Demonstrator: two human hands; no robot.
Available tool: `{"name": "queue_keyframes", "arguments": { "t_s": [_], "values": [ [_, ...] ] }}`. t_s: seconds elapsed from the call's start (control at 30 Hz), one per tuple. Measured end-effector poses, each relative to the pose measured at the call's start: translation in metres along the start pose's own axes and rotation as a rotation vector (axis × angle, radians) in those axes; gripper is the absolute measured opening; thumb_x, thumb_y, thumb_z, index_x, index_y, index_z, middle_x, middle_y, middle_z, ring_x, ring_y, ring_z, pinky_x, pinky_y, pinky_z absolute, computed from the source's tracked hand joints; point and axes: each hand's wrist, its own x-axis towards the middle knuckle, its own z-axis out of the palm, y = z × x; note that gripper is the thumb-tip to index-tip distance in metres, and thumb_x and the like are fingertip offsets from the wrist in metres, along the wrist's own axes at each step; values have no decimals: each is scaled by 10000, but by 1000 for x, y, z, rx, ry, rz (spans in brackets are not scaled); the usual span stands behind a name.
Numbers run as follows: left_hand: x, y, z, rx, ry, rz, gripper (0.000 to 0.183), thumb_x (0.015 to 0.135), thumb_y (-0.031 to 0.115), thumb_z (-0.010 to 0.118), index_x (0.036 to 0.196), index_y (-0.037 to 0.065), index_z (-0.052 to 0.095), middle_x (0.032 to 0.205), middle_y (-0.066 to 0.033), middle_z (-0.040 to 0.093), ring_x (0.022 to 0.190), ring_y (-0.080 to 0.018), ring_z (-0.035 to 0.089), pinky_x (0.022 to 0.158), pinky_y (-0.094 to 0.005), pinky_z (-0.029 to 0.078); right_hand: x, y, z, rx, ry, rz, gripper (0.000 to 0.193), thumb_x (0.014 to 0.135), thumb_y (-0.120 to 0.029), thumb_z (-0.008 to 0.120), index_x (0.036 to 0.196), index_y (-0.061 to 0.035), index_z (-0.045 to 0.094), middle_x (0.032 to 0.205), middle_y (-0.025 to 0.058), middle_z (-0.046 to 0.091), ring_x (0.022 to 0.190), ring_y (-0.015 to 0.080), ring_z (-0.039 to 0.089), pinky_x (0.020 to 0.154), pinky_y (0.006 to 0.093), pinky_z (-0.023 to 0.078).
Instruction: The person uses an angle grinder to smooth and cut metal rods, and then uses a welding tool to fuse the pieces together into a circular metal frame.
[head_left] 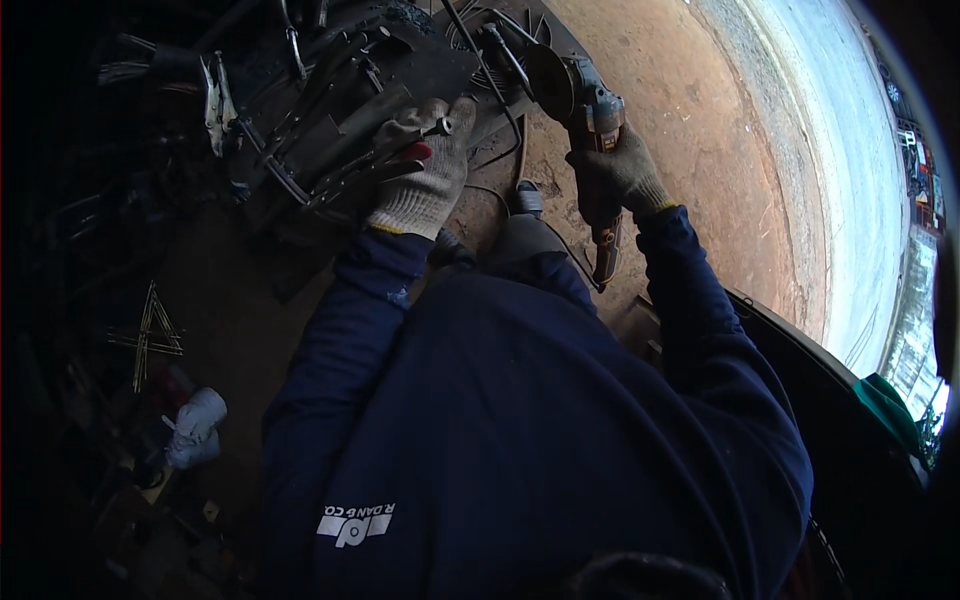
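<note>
Dark metal workbench (487,125), its top heaped with loose metal stock toward the left edge; thin dark metal rod (486,75) lying across the right part, between the hands; coil of dark wire (487,72) near the right edge. Bare-metal locking pliers (216,105) at the left edge; bundle of pale thin rods (125,68) beyond them. On the ground, well apart from the bench: crossed thin yellowish rods (150,335), crumpled white cloth-like bundle (197,428). Green cloth (890,412) at far right. Count: grinder, one; coil, one; locking pliers, one; white bundle, one; green cloth, one; yellowish rods, several, overlapping; knitted off-white work gloves, two, both worn. Left hand (432,185) among narrow metal bars (350,182) at the near edge, a small red piece (416,152) against the glove; fingers partly covered by the metal, so their grip cannot be told. Right hand (622,172) closed firmly round the angle grinder (600,108), just beside the bench's right edge: bluish-grey metal head, black-and-orange body, dark round disc (548,82) toward the bench.
</note>
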Motion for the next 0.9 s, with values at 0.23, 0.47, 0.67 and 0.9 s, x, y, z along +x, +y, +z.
{"name": "queue_keyframes", "arguments": {
  "t_s": [0.23,0.47,0.67,0.9],
  "values": [
    [-25,-39,38,-292,-193,-156,356,940,121,539,1294,98,573,1188,-182,628,1083,-375,627,872,-450,545,-39,8,26,89,62,41,567,663,-286,871,1129,-49,653,970,83,716,867,204,686,803,361,554],
    [-29,-44,32,-203,-95,-72,356,933,151,571,1285,104,580,1143,-173,633,1054,-370,637,882,-444,541,-47,14,50,61,-10,51,554,664,-228,870,1128,-32,640,949,66,697,846,174,662,777,342,549],
    [-24,-39,10,-237,-232,-126,329,917,130,580,1244,107,615,1168,-189,609,1089,-368,617,906,-451,531,-45,2,53,-72,-83,101,610,643,-304,872,1132,-17,646,981,123,706,888,237,679,822,365,544],
    [-28,-49,26,-375,-117,-143,254,924,143,574,1165,72,609,1177,-261,602,1092,-417,611,842,-483,529,-55,-2,64,-17,15,18,672,619,-378,865,1132,-3,647,987,177,713,914,304,694,851,394,540]
  ]
}}
